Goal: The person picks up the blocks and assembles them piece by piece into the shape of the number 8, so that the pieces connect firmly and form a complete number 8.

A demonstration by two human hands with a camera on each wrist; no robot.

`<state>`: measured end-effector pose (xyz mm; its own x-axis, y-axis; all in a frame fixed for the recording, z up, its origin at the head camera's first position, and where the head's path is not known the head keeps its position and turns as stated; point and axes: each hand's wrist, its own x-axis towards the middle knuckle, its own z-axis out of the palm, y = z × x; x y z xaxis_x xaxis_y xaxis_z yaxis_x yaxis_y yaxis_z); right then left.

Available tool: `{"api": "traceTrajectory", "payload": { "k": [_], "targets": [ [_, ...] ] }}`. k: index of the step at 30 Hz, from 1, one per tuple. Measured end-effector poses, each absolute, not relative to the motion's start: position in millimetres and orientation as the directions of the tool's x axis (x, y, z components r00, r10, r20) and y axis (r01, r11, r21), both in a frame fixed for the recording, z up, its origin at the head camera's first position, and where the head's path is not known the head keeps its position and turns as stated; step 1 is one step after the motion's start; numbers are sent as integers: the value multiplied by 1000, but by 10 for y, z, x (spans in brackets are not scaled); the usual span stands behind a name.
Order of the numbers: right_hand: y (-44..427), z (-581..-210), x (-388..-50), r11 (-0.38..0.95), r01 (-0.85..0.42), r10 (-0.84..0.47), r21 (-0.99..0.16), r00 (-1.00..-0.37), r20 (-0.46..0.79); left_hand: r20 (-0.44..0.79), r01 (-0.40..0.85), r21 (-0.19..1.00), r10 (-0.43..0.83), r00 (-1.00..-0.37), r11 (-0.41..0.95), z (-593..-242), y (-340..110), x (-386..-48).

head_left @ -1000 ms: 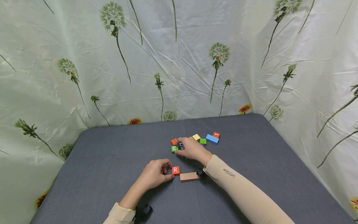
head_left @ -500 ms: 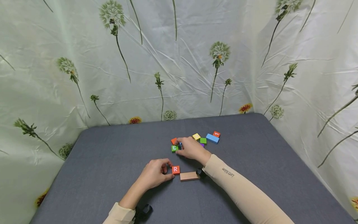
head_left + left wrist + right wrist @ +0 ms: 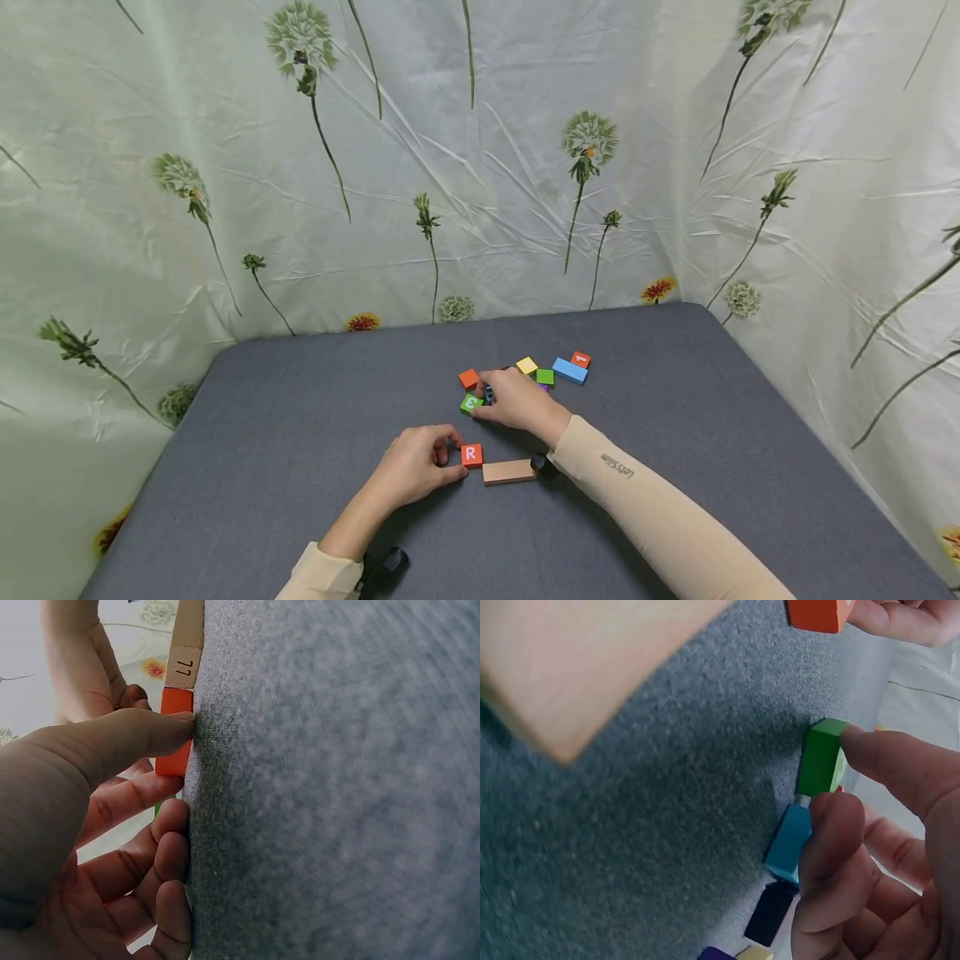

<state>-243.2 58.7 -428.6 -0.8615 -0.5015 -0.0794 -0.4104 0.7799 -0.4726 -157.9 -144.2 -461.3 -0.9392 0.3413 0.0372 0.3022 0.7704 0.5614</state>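
My left hand (image 3: 416,467) pinches a red block (image 3: 472,456) marked R between thumb and index finger, flat on the table. Against the block's right end lies a plain wooden plank (image 3: 508,472); its side carries printed digits in the left wrist view. Farther back, my right hand (image 3: 517,404) holds a green block (image 3: 471,404) with a white character, its thumb on one end and a curled finger at the other. Beside that finger a blue block (image 3: 789,841) shows, partly hidden. An orange block (image 3: 468,379) sits just behind the green one.
Right of my right hand are a yellow block (image 3: 527,366), a second green block (image 3: 545,377), a long blue block (image 3: 570,372) and a red block (image 3: 581,359) with a numeral. A purple block (image 3: 543,387) is mostly covered. Flowered cloth (image 3: 480,167) hangs behind the grey table (image 3: 315,400).
The green block under my right hand has turned and shifted slightly toward me. My right hand has moved a little to the right, uncovering more of the orange block. My left hand stays put.
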Motion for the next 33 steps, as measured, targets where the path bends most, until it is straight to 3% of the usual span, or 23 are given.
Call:
{"api": "traceTrajectory", "payload": {
  "k": [9,33],
  "targets": [
    [608,-4274,-2431,780,-484,-574,-396,-806,-145,31,302,560,345,-938,772,-4613,-1441,-1584],
    [722,-4268,-2274,826,-474,-524,-306,-845,-104,24,301,558,347,-937,773,-4603,-1441,-1593]
  ]
}}
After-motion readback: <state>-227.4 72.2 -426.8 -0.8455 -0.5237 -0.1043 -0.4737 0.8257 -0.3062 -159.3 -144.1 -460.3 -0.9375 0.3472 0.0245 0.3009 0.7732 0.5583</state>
